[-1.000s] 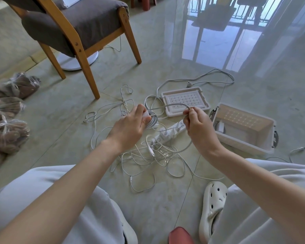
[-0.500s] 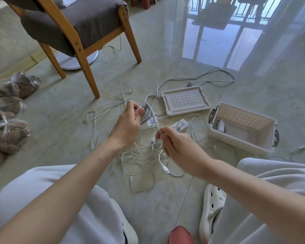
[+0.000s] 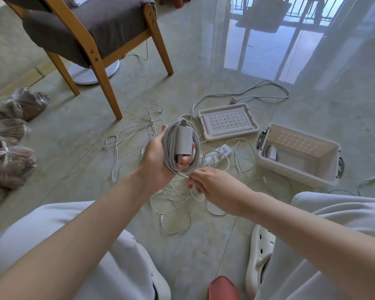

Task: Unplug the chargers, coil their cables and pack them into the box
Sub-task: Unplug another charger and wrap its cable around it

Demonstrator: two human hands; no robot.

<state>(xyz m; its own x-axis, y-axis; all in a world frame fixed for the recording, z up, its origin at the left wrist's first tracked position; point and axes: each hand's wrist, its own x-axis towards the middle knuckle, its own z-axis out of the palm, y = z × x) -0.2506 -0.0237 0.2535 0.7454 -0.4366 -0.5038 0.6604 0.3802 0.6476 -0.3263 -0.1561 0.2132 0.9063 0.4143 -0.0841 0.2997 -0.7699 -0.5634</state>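
My left hand (image 3: 158, 156) grips a white charger (image 3: 184, 140) with its grey cable wound in a coil (image 3: 170, 148) around it, raised above the floor. Just below the coil, my right hand (image 3: 208, 184) pinches the cable's loose end. A white power strip (image 3: 220, 153) lies on the floor behind the coil, amid a tangle of thin white cables (image 3: 178, 200). The open white box (image 3: 299, 154) stands to the right with one charger (image 3: 271, 153) inside. Its lid (image 3: 227, 123) lies upturned beside it.
A wooden chair with a grey cushion (image 3: 95, 29) stands at the back left, a white round base (image 3: 89, 72) under it. Tied plastic bags (image 3: 9, 146) line the left edge. A thicker grey cord with a plug (image 3: 234, 100) loops behind the lid. My knees and a white clog (image 3: 260, 256) fill the foreground.
My left hand lifted and turned the coiled charger upright toward the camera. My right hand moved from the loose cable on the floor up to the coil's lower end.
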